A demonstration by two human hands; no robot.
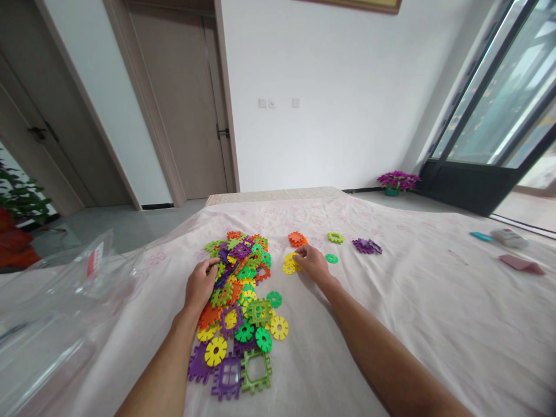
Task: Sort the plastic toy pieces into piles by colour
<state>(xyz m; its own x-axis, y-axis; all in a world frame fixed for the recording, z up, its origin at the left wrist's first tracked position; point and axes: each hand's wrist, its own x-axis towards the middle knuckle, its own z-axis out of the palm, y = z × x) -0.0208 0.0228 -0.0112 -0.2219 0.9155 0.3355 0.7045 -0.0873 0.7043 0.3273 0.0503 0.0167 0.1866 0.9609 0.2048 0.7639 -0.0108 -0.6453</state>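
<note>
Yellow pieces (289, 264) sit in a small cluster right at the fingertips of my right hand (311, 262). That hand is narrow, fingers curled down onto them, though I cannot tell from here whether it pinches one or only touches. Just beyond that hand lie the orange pieces (297, 238). To its right is a green piece (331, 258), and farther out a light-green ring (335, 237) and the purple pieces (367, 246), each colour apart on the bed (412, 301).

My left hand (200, 285) rests on the edge of the mixed pile (243, 295), fingers curled into it; gripping or only resting, I cannot tell.

My read: this is the placing step, yellow joining yellow. The next move calls for a clean let-go that does not scatter the cluster. It also calls for lifting a single piece free under the left hand, where the pieces overlap and may cling.
</note>
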